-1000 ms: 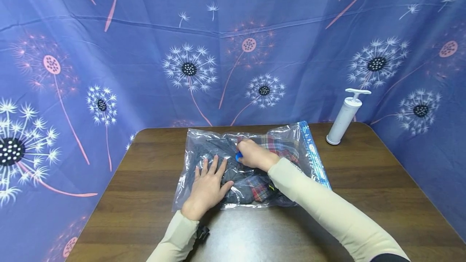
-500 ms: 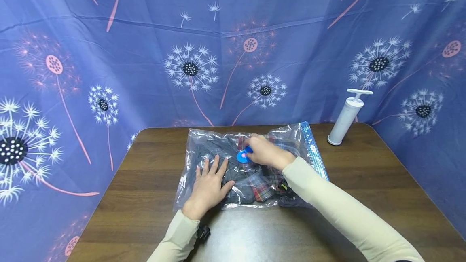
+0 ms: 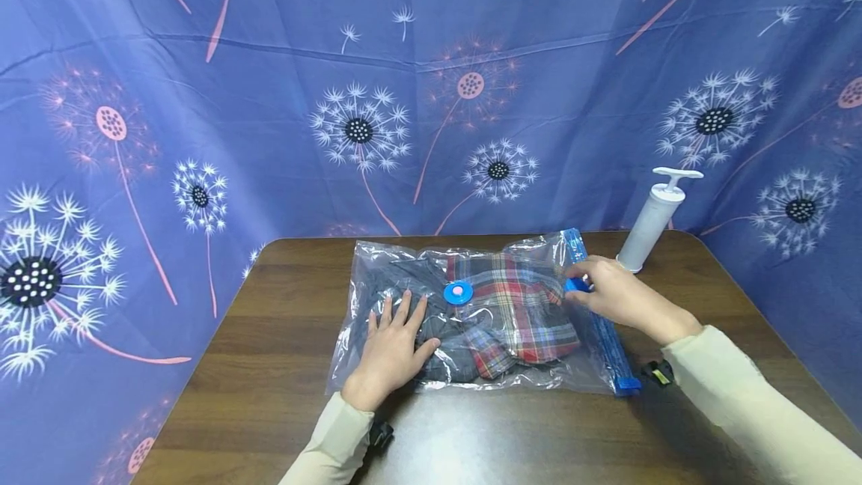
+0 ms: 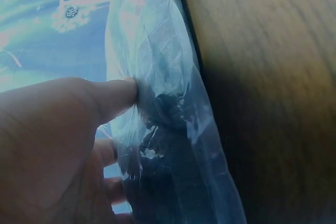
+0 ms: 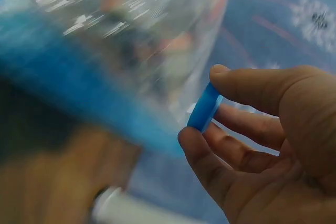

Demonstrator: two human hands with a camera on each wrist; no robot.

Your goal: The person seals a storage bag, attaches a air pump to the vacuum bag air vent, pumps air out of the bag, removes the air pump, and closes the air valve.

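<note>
A clear plastic vacuum storage bag [image 3: 417, 253] lies flat with dark clothing [image 3: 404, 275] and a plaid shirt [image 3: 515, 290] inside. My left hand [image 3: 392, 346] rests on its left part with fingers spread; in the left wrist view the thumb [image 4: 118, 98] presses the plastic. On the bag's middle sits a round blue valve [image 3: 459, 292] with a pink centre, uncovered. Above the bag's blue zip edge [image 3: 609, 346], my right hand [image 3: 622, 298] pinches a small blue valve cap [image 5: 203, 109] between thumb and finger.
A white hand pump [image 3: 649, 227] stands upright at the table's back right, just beyond my right hand. A blue zip slider [image 3: 628, 385] sits at the near end of the zip. Behind the wooden table [image 3: 283, 335] hangs a blue dandelion-print cloth [image 3: 269, 96].
My right hand has lifted the blue cap off the valve and carried it right to the zip edge, uncovering the valve and plaid shirt. The left hand stays on the bag.
</note>
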